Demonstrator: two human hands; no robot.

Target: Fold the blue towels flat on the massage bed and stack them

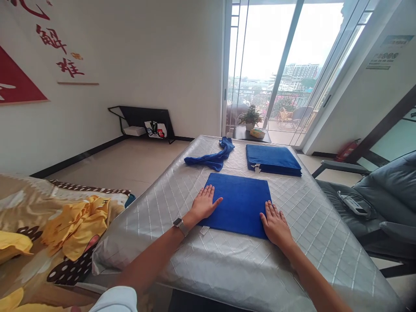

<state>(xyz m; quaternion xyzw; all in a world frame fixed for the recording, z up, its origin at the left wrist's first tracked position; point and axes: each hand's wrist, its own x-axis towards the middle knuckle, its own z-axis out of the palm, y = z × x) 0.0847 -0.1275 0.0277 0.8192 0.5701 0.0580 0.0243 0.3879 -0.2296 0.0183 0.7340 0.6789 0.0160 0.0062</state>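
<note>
A blue towel (238,203) lies flat as a neat rectangle on the silver quilted mattress (162,208), with a small white tag at its near left corner. My left hand (204,203) rests flat on its left edge, fingers stretched out and thumb apart. On the right edge lies my right hand (274,222), also flat with fingers extended. Beyond it sits a stack of folded blue towels (273,159) with white tags on its near side. A crumpled blue towel (214,158) lies to the left of that stack.
At left is a bed with patterned bedding (19,195) and yellow cloth (78,225). A grey armchair (383,195) holding a white power strip (354,203) stands at right. Past the mattress, a small table (240,135) bears a potted plant (251,117) before the glass door.
</note>
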